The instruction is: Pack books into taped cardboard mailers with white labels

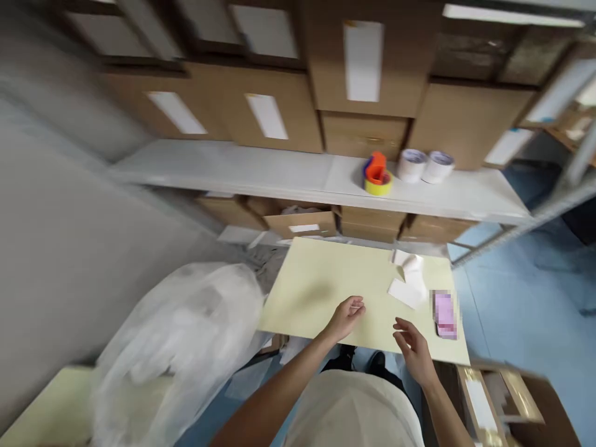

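My left hand is just above the pale yellow table top, its fingers curled together. A thin white sliver shows at its fingertips, too small to name. To the right, my right hand hovers over the table's front edge with thumb and fingers apart and nothing between them. Beyond it lie white paper sheets, one of them crumpled or curled up. A phone-like purple item, partly blurred out, rests near the table's right edge.
A large translucent plastic bag bulges left of the table. Behind, a grey shelf holds labelled cardboard boxes, white tape rolls and coloured tape. Open cardboard boxes stand on the floor at right.
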The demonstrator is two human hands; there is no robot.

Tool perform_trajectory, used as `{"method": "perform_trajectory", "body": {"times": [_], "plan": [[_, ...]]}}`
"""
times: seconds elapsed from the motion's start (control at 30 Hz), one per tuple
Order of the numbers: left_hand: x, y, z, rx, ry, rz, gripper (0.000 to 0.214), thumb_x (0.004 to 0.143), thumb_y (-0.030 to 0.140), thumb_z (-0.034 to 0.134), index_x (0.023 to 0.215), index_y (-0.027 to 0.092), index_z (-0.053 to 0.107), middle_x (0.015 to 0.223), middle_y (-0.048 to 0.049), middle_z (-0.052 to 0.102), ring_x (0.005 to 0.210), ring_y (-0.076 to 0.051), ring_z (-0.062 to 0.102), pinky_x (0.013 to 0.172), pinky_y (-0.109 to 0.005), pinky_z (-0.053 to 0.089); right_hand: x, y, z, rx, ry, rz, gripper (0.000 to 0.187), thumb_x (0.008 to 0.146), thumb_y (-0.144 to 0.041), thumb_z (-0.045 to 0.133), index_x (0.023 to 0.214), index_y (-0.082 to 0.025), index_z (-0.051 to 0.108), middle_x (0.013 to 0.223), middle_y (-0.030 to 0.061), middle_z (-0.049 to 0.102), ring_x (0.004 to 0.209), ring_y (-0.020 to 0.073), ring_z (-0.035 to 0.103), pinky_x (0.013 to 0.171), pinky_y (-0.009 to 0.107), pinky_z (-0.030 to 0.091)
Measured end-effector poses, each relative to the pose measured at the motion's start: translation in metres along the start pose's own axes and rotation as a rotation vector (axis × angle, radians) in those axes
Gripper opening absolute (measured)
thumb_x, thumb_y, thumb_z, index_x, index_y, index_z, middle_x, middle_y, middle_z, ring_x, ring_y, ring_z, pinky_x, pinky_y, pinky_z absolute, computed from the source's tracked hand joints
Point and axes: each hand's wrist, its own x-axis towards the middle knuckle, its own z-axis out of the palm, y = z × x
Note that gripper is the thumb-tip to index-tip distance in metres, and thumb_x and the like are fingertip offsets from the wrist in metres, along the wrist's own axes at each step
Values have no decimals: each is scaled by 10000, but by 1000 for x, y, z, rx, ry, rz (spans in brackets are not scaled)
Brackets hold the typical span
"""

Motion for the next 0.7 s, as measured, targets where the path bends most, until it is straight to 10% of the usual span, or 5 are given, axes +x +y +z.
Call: {"method": "perform_trajectory", "body": {"times": [0.17, 0.43, 0.7], "plan": [[-38, -32, -48, -120, 372, -30, 453, 712, 487, 698, 1021, 162, 637, 1043, -118, 694, 915, -225, 682, 885, -386, 519, 24, -21, 32, -130, -320, -93, 516, 783, -614, 607, 1082, -200, 676, 1012, 142, 726, 924, 281, 703, 777, 398, 580], [-150, -81, -31, -162, 704, -93, 394, 735, 445, 684, 1046, 204, 660, 1017, -106, 679, 845, -237, 662, 803, -404, 538, 58, 0, 91, -165, -727, -143, 545, 669, -677, 665, 960, -217, 704, 929, 123, 750, 835, 283, 724, 784, 428, 596], [-273, -109, -60, -245, 1098, -121, 482, 718, 509, 675, 1067, 177, 643, 1022, -100, 685, 835, -228, 652, 814, -403, 526, -4, -46, 180, -185, -1069, -295, 513, 729, -629, 654, 999, -197, 710, 979, 133, 747, 854, 285, 719, 790, 424, 593]]}}
